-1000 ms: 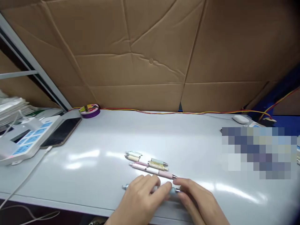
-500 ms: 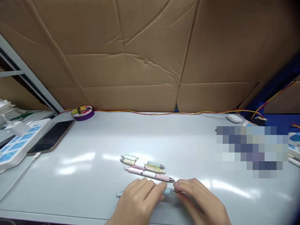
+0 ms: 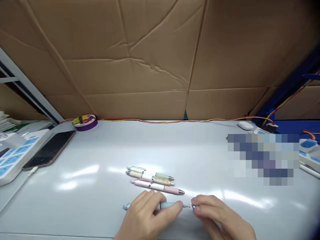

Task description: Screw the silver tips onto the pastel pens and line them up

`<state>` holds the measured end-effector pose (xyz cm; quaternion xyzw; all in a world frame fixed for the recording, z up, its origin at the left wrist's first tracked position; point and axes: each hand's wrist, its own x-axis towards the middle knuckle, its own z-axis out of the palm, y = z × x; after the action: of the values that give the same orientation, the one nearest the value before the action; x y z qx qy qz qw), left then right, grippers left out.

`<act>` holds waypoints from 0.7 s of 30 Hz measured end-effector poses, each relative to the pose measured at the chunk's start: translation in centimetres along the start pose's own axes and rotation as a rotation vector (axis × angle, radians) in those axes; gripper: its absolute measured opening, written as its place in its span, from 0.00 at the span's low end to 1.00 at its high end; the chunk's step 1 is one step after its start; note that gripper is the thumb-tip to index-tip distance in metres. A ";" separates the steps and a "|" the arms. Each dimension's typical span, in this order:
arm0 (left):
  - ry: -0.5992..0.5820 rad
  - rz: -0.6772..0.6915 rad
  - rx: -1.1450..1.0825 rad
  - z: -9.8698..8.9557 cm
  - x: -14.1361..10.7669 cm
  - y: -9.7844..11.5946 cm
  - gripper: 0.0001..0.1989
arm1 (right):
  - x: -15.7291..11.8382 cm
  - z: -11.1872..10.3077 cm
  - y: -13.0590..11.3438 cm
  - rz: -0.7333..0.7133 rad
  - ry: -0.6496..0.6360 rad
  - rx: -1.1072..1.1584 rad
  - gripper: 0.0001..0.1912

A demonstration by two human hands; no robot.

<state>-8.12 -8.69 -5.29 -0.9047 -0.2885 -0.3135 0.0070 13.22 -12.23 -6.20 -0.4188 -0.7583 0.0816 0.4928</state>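
Observation:
My left hand (image 3: 148, 213) is closed around a light blue pen (image 3: 168, 205), which lies level just above or on the table; I cannot tell which. Its clicker end sticks out on the left, and a thin refill tip with what looks like a spring (image 3: 186, 206) shows bare at the right. My right hand (image 3: 221, 215) pinches a small silver pen tip (image 3: 193, 207) between thumb and fingers, a short gap away from the refill. Beyond my hands lie a pink and white pen (image 3: 157, 187), a cream and yellow pen (image 3: 149, 177) and a pale green pen (image 3: 163, 176).
A phone (image 3: 50, 150) and a white power strip (image 3: 18, 156) sit at the left. A purple round tape roll (image 3: 85, 123) stands near the cardboard wall (image 3: 155, 103). Thin red and yellow wires run along the back edge. A white mouse (image 3: 245, 125) and a blurred-out patch are at the right.
The silver tip has come off the blue pen, and my right hand has moved slightly right with it. The refill end is now exposed. The view has shifted a little.

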 end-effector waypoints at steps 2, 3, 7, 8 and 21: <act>-0.001 -0.023 0.013 0.1 0.1 0.0 0.16 | 0.3 -0.6 0.5 -0.019 -0.018 -0.061 0.09; -0.001 -0.039 0.017 0.2 0.2 0.0 0.16 | 0.5 -0.9 0.9 -0.011 -0.023 -0.102 0.10; 0.023 -0.110 0.012 0.4 0.5 0.0 0.13 | 0.8 -0.9 2.4 0.108 -0.129 -0.296 0.09; 0.016 -0.125 0.013 0.4 0.6 0.0 0.12 | 0.8 -0.8 2.6 0.152 -0.175 -0.334 0.10; -0.003 -0.163 0.082 0.6 0.2 -0.3 0.14 | 1.1 0.4 2.3 -0.005 -0.105 -0.538 0.14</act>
<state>-7.81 -8.21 -5.66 -0.8776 -0.3738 -0.2996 0.0179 13.99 -9.89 -6.84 -0.5279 -0.7783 -0.1023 0.3242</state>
